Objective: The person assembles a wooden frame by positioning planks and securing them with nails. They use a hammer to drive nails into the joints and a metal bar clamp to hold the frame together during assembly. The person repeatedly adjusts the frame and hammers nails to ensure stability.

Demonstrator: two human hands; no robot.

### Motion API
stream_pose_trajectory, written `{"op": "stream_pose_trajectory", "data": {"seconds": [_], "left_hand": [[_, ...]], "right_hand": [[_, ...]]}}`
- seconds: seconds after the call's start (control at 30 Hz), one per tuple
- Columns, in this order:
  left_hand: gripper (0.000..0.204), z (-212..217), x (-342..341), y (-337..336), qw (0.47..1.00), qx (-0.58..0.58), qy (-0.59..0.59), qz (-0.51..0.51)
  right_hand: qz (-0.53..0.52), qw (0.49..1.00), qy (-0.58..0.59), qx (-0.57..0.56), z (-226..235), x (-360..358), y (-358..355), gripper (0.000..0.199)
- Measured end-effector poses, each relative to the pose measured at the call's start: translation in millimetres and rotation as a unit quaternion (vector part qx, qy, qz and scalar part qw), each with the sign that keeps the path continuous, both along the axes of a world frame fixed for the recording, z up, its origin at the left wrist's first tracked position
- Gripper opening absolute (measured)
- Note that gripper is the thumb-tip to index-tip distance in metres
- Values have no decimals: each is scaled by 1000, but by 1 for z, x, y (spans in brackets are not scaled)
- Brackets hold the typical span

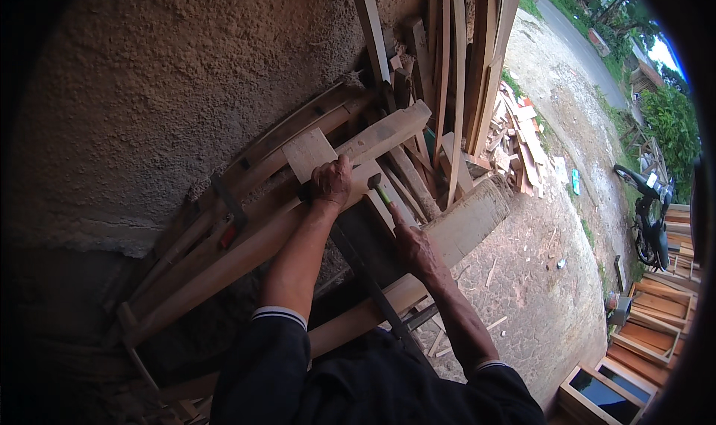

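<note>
My right hand (415, 247) is wrapped round the green handle of a small hammer (383, 192). The hammer's dark head is close to the end of a pale wooden beam (257, 247). Beside it, my left hand (332, 182) rests at the corner where this beam meets a short pale board (308, 153). Its fingers are curled closed; what they grip, if anything, is hidden beneath the hand. A dark metal bar (358, 259) runs under the work between my forearms, toward another wooden beam (373, 315) near my body.
A rough wall (186, 74) rises on the left. Long planks (485, 60) lean at the far side, with scrap wood (522, 138) heaped beyond. A thick wooden block (470, 220) lies right of the hammer. A motorcycle (647, 216) and wooden frames (656, 320) stand at the right.
</note>
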State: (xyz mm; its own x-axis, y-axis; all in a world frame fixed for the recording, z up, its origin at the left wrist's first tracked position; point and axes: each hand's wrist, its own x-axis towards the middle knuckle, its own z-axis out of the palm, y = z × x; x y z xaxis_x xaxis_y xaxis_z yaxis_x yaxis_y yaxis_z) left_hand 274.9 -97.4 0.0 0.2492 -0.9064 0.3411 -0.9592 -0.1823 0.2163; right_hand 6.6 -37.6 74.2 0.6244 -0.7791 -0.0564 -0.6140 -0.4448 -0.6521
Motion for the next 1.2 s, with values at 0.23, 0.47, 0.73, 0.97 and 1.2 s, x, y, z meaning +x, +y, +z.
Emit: {"op": "stream_pose_trajectory", "data": {"seconds": [0.23, 0.47, 0.73, 0.97, 1.2], "left_hand": [[20, -2, 0, 1, 1000, 7, 6, -2], [21, -1, -1, 4, 1000, 4, 7, -10], [20, 1, 0, 3, 1000, 19, 16, -5], [19, 2, -3, 5, 1000, 6, 24, 2], [18, 0, -4, 6, 1000, 5, 26, -8]], "right_hand": [[15, 996, 78, 36, 2, 0, 0, 73], [-3, 999, -19, -41, 9, 0, 3, 72], [4, 1000, -16, -25, 9, 0, -1, 72], [8, 999, 47, -4, 6, 1, -6, 72], [20, 998, 57, -5, 6, -2, -5, 73]]}}
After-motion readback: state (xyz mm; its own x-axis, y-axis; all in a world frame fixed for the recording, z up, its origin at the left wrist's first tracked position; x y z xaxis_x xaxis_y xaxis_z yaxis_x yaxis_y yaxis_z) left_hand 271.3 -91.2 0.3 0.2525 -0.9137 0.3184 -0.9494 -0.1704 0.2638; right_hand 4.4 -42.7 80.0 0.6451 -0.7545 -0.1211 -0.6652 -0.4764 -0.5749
